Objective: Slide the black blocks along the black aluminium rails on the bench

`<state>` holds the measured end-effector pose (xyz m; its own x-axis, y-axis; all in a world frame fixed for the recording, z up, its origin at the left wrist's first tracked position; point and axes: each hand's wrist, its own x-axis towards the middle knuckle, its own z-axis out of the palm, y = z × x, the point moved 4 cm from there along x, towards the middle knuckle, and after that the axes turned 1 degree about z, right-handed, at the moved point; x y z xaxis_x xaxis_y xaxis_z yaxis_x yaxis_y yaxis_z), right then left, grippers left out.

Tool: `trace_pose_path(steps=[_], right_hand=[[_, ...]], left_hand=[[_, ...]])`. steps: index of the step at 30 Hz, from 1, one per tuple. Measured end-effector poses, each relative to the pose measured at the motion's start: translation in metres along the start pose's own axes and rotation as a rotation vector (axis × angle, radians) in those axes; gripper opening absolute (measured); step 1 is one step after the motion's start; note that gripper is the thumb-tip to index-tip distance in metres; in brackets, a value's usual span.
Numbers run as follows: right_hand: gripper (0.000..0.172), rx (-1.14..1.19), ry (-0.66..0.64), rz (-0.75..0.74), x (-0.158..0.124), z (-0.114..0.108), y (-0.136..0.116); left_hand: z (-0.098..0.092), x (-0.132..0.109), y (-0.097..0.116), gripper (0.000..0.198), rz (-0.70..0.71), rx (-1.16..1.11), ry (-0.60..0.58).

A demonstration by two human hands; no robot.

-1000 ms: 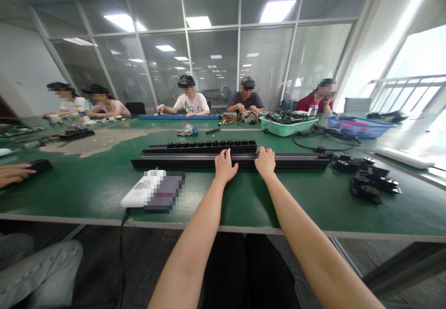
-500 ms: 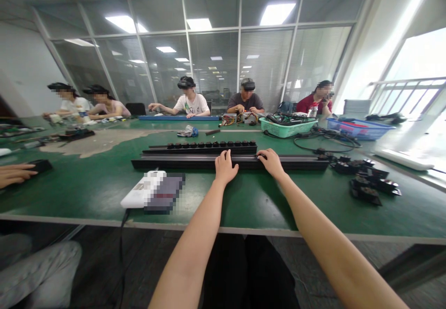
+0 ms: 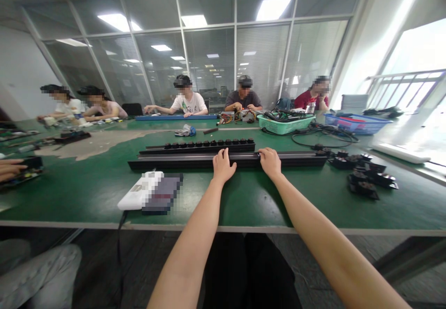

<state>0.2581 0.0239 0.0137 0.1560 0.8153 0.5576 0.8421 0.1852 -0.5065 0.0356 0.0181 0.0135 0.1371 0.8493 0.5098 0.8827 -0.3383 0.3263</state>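
Note:
A long black rail [image 3: 174,165] lies lengthwise across the green table before me. My left hand [image 3: 223,166] is closed over its middle, fingers across the top and thumb on the near side. A short way to the right, my right hand [image 3: 270,162] has its fingertips pinched at the rail's upper edge. A small dark bit shows at those fingertips, too small to name. Behind the rail lies a second black strip [image 3: 205,147] with a row of several round black parts standing along it.
Loose black parts [image 3: 362,183] lie to the right of the rail. A white device [image 3: 139,195] with a cable sits at the near left. Farther back are a green basket [image 3: 287,124] of cables, a blue basket [image 3: 358,125] and a crumpled cloth [image 3: 185,130]. A co-worker's hand [image 3: 12,168] is at far left.
My right hand's fingers have curled in slightly at the rail, while my left hand keeps its place. The co-worker's hand at left has tilted its dark part. The view has shifted a little.

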Motion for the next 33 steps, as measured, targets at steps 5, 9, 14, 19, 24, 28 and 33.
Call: trace_pose_path(steps=[5, 9, 14, 19, 24, 28, 33], right_hand=[[0.036, 0.006, -0.002, -0.006, 0.000, -0.003, 0.005], [0.037, 0.014, -0.005, -0.012, 0.002, -0.003, 0.005], [0.037, 0.014, 0.001, -0.040, 0.005, 0.000, 0.009], [0.040, 0.008, 0.016, -0.038, 0.006, 0.002, 0.011], [0.042, 0.001, 0.038, -0.037, 0.005, 0.001, 0.009], [0.043, -0.019, 0.046, -0.017, 0.006, 0.003, 0.010], [0.043, -0.001, 0.063, -0.028, 0.007, 0.006, 0.015]], left_hand=[[0.001, 0.000, -0.001, 0.074, -0.003, -0.003, 0.010], [0.000, 0.000, -0.001, 0.073, -0.003, 0.002, 0.003], [0.000, 0.000, 0.000, 0.072, -0.006, 0.007, 0.000], [-0.001, -0.001, 0.000, 0.072, -0.007, -0.003, -0.001], [-0.001, -0.001, 0.001, 0.071, -0.007, 0.001, -0.005], [-0.001, -0.001, 0.001, 0.071, -0.007, -0.003, -0.003], [-0.002, -0.002, 0.001, 0.071, -0.012, 0.003, -0.007]])
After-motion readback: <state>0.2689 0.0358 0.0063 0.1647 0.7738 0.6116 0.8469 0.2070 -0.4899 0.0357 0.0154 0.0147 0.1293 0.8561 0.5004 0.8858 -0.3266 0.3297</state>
